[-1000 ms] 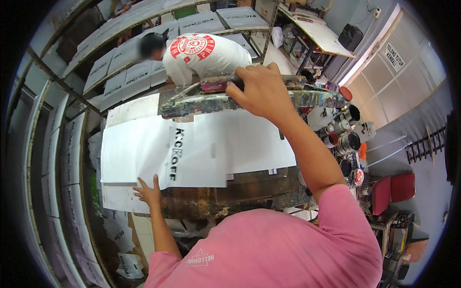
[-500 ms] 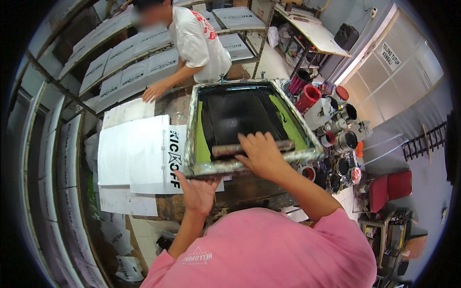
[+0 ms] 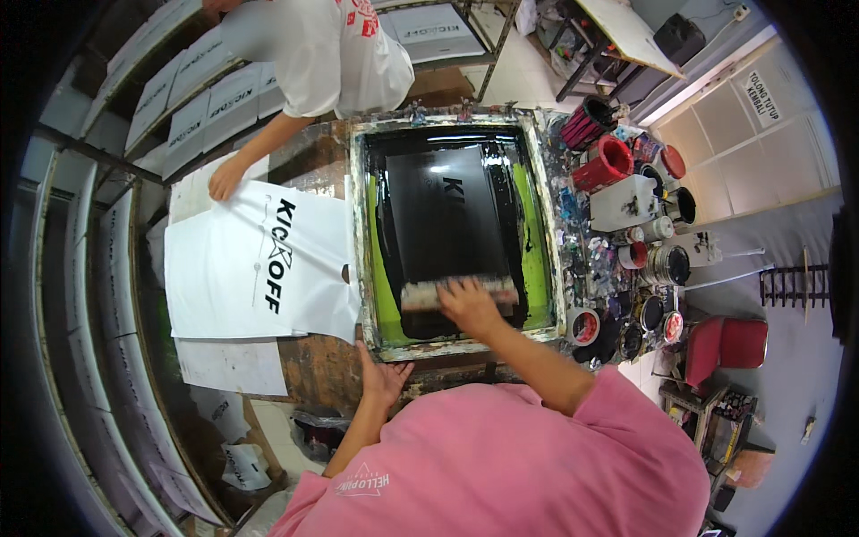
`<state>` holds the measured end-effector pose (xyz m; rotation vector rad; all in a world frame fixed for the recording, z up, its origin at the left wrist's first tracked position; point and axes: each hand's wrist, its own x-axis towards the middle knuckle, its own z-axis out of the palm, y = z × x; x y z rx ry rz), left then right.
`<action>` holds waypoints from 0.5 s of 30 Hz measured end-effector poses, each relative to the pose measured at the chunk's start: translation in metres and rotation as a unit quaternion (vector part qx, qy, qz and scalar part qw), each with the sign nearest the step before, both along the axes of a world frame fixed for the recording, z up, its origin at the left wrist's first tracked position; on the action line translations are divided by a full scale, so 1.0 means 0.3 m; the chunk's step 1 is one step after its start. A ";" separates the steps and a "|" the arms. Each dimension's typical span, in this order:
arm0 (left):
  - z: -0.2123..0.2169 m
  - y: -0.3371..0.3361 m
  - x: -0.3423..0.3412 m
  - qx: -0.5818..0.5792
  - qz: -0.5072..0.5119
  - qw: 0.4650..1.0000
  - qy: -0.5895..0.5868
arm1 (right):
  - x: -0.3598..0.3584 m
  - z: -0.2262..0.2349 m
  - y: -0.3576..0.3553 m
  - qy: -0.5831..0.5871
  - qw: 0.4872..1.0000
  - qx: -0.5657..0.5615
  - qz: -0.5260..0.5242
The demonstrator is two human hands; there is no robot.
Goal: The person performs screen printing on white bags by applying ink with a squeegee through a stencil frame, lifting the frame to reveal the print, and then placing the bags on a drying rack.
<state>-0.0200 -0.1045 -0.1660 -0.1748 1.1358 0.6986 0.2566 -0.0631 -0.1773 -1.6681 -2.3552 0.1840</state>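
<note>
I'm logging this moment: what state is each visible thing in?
Frame, lying flat
Black ink, spread inside the frame
Squeegee, held inside the frame's near end
Right hand, closed on the squeegee
Left hand, open, by the frame's near left corner
White sheet, printed, creased, co-worker's hand at its far edge
Red chair, unfolded
Red tub, open

The person has two bare hands in view: one left hand [image 3: 383, 380] and one right hand [image 3: 472, 307]. Under the right hand is one squeegee [image 3: 419, 296]; around both is one screen-printing frame [image 3: 360, 224]. Left of the hands, one printed white bag [image 3: 228, 268] lies uppermost; any beneath it cannot be counted. Beyond the left hand stands one co-worker [image 3: 313, 67]. Right of the right hand: one red tub [image 3: 591, 172], one white jerrycan [image 3: 617, 208], one red chair [image 3: 744, 343].
</note>
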 end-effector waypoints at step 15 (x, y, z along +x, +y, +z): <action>0.174 0.017 0.036 0.045 -0.029 0.998 0.041 | 0.291 0.076 1.108 0.019 1.000 0.019 0.006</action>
